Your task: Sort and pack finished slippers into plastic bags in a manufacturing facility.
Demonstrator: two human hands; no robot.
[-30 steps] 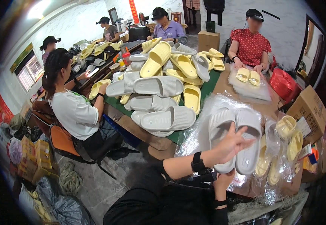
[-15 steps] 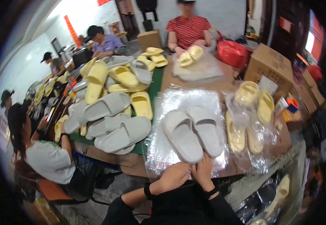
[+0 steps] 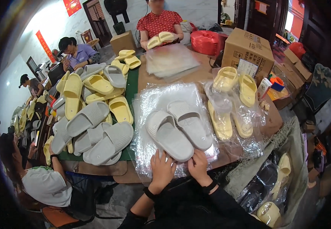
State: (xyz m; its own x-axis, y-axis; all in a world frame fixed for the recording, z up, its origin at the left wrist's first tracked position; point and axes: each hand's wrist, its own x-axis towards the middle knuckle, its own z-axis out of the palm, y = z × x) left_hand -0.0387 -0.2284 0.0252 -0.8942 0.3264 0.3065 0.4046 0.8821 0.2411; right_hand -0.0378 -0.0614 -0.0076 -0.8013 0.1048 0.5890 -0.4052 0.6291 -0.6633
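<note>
A pair of grey slippers point(image 3: 178, 131) lies on a stack of clear plastic bags point(image 3: 146, 114) before me, toes pointing away. My left hand point(image 3: 162, 170) rests at the near edge of the stack, fingers stretched out and slightly apart, beside the left slipper's heel. Close to the heels, my right hand point(image 3: 199, 165) has its thumb and bent fingers together at the near edge of the top bag; the exact grip is partly hidden. To the right, yellow slippers point(image 3: 222, 122) lie in clear bags.
On the left is a heap of grey and yellow slippers point(image 3: 93, 114). Across the table a person point(image 3: 159, 23) holds yellow slippers above more bags point(image 3: 173, 63). A cardboard box point(image 3: 247, 49) and red twine roll point(image 3: 207, 42) stand far right; a woven sack point(image 3: 287, 141) holds bagged slippers below.
My left hand has moved away from the right hand, and its fingers have spread. The view has shifted, so the whole table appears further left. The person opposite has raised the yellow slippers.
</note>
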